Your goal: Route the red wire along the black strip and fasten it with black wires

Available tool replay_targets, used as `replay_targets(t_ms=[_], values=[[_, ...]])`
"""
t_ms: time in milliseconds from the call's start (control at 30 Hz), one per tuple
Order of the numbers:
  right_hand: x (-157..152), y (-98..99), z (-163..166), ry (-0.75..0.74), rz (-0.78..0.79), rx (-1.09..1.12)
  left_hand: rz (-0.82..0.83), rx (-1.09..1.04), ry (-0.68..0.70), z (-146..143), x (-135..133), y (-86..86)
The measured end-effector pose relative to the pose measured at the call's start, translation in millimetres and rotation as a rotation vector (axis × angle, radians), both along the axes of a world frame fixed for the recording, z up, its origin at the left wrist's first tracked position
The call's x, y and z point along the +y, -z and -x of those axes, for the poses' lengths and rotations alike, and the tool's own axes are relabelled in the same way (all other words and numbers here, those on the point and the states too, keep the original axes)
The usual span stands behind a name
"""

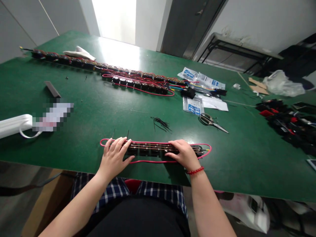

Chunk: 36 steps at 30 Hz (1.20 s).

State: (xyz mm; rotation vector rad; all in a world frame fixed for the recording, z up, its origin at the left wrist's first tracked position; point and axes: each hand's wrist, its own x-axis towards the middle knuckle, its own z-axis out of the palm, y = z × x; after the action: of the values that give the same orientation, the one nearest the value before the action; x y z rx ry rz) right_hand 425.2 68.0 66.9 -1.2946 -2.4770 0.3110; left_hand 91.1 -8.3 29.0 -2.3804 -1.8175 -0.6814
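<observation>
A short strip of black blocks (150,148) lies near the front edge of the green table (98,108), ringed by a pink wire loop (206,149). My left hand (115,157) rests flat on the strip's left end, fingers stretched out and apart. My right hand (182,154), a red bead bracelet at its wrist, lies on the right part of the strip with fingers curved down onto the blocks. Neither hand lifts the strip off the table.
A small heap of black cable ties (161,123) and scissors (211,121) lie just beyond. Long wired strips (138,81) cross the far side, with plastic bags (201,80). Black and red parts (287,120) sit at right, a white object (14,125) at left.
</observation>
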Motion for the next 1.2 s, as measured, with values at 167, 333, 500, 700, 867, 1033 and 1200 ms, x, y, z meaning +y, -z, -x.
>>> replay_targets(t_ms=[167,333,500,700,867,1033,1200], values=[[2,-4.9,2,-0.001,-0.043,-0.062,-0.013,0.015,-0.001,1,0,1.0],[-5,1.6,4,0.048,-0.081,-0.025,-0.011,0.018,-0.004,1,0,1.8],[-5,1.3,-4,0.041,-0.056,-0.037,-0.016,0.008,-0.006,1,-1,3.3],[-1,1.7,-33,0.078,-0.024,-0.034,-0.021,0.025,-0.005,1,-1,1.8],[-4,4.7,-35,0.101,-0.055,-0.002,-0.01,0.007,-0.005,1,0,3.2],[-1,4.4,-47,0.088,-0.032,-0.036,-0.004,0.002,-0.006,0,0,3.2],[-1,12.5,-61,0.144,-0.085,-0.04,-0.006,0.005,-0.01,0,0,2.5]])
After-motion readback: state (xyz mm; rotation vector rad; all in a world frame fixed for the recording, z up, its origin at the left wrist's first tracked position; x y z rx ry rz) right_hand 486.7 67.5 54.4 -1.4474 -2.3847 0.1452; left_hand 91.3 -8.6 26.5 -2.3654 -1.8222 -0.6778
